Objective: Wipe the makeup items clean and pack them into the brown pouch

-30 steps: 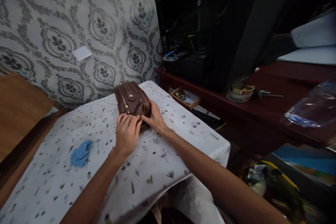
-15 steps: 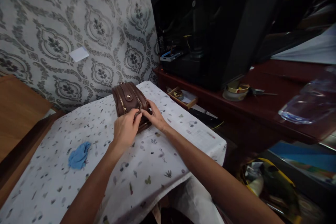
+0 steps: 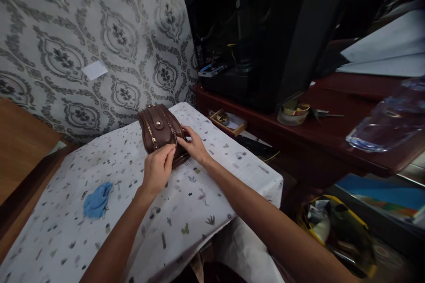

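A brown leather bag with gold-toned zippers and a round stud stands on the patterned white tablecloth. My left hand is at its near side, thumb and index finger pinched together close to the end of a zipper. Whatever lies between those fingertips is too small to make out. Around the bag's right side, my right hand grips the edge, its thumb on the front and its fingers partly hidden behind. A crumpled blue cloth lies to the left of my forearm.
A dark red desk on the right carries a large black computer case, a gold-rimmed jar and a clear plastic item. Below is a yellow-edged bag. Patterned wallpaper rises behind the table; brown wooden furniture borders the left.
My left hand has drawn slightly down and back from the bag's front, uncovering more of it. My right hand keeps its grip. The view has shifted a little.
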The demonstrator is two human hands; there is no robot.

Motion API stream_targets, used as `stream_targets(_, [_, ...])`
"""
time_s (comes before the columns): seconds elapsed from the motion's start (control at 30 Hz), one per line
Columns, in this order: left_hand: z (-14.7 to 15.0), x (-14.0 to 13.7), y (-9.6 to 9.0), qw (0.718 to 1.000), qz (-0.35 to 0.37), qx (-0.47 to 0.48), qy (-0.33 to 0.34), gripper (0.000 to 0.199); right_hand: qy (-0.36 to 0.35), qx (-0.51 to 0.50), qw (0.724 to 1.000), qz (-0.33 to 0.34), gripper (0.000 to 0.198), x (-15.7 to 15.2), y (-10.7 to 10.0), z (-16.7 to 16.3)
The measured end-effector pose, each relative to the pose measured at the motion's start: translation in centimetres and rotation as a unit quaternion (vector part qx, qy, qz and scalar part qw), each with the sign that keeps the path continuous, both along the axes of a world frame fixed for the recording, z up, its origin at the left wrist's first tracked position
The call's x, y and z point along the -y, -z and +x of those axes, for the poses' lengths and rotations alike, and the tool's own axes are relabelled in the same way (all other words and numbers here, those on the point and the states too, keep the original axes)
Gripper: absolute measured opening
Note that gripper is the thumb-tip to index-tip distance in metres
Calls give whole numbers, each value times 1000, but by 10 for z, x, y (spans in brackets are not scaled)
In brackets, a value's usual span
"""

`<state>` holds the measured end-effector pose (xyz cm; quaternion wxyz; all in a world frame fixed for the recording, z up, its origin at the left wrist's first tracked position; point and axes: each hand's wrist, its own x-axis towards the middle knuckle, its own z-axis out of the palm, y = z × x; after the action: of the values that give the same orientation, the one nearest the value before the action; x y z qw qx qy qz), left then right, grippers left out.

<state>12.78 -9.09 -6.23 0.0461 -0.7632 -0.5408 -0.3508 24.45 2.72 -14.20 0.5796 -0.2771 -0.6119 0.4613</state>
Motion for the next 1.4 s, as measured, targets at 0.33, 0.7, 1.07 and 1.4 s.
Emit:
stream_targets(0.33, [-10,0,-3,984,-93,152,15,29,-3,-14,1000,-22,55,2,-7,3])
stream_targets(0.7, [-6,0,0,1000,-16,-1,25,26,6,-5,1000,-14,48,2,-14,9])
stream_targets(1.07, [-14,3,1,964,29,-251,86,30,-79,-42,991,-98,51,6,-24,18])
stream_targets(1.4, [-15,19,24,967,21,-241,79,29,-181,-7,983,-32,75,5,-19,26])
